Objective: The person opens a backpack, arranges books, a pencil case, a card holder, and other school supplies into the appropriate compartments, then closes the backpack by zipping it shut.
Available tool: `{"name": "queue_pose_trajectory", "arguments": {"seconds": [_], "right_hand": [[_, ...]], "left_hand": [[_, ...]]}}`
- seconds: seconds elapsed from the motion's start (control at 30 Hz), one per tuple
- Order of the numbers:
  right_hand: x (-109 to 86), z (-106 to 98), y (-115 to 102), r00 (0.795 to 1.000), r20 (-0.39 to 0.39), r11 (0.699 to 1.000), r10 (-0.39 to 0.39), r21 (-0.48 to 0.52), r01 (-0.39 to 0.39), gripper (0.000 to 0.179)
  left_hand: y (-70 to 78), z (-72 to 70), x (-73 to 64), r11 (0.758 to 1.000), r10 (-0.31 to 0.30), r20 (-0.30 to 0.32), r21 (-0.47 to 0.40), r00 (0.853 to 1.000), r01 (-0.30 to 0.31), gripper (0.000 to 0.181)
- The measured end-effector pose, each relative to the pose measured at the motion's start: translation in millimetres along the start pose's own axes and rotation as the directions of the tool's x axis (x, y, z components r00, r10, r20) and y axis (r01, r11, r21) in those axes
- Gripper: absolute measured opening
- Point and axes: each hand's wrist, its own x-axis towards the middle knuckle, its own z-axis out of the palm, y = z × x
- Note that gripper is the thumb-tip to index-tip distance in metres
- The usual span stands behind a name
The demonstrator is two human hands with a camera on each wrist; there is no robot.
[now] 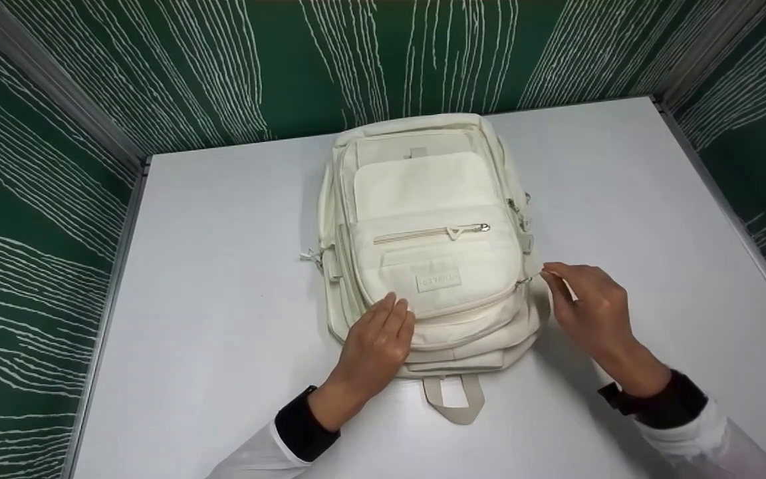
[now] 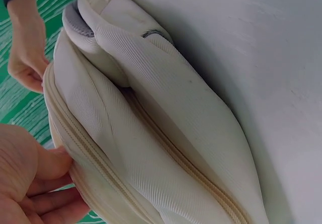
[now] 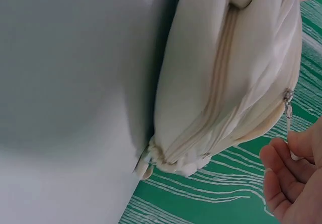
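A cream backpack [image 1: 436, 186] lies front side up on the white table, its grab loop [image 1: 459, 420] toward me. My left hand [image 1: 378, 342] holds the lower left edge of the front pocket, fingers along the panel; in the left wrist view the thumb [image 2: 55, 161] presses beside the zip. Out at the pocket's right side, my right hand [image 1: 592, 306] pinches the zipper pull [image 3: 289, 119] between thumb and fingertips. The pull's cord is stretched away from the bag. This pocket's zip [image 1: 469, 307] runs along its lower curve.
A small zip [image 1: 423, 234] with a triangular pull crosses the front panel above a label patch [image 1: 439, 279]. Side straps and buckles [image 1: 526, 243] stick out on the right, and another pull [image 1: 310, 257] on the left. Green walls with white streaks [image 1: 416, 60] border the table [image 1: 223, 266].
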Motion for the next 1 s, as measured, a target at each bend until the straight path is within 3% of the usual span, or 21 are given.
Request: {"name": "queue_pose_trajectory", "arguments": {"seconds": [0.43,0.73,1.0], "right_hand": [[41.6,18,42,0.991,0.114,0.991,-0.070,-0.102,0.082,0.021],[60.1,39,70,0.986,0.164,0.991,-0.041,-0.117,0.061,0.014],[73.7,50,78,0.979,0.206,0.990,0.002,-0.137,0.026,0.014]], "left_hand": [[1.2,1.3,-1.2,1.000,-0.005,0.005,-0.005,1.000,0.005,0.010],[2.3,1.3,-1.3,1.000,-0.001,0.034,-0.014,0.999,0.001,0.011],[4.3,1.1,0.1,0.998,-0.018,0.043,-0.062,0.999,0.020,0.011]]}}
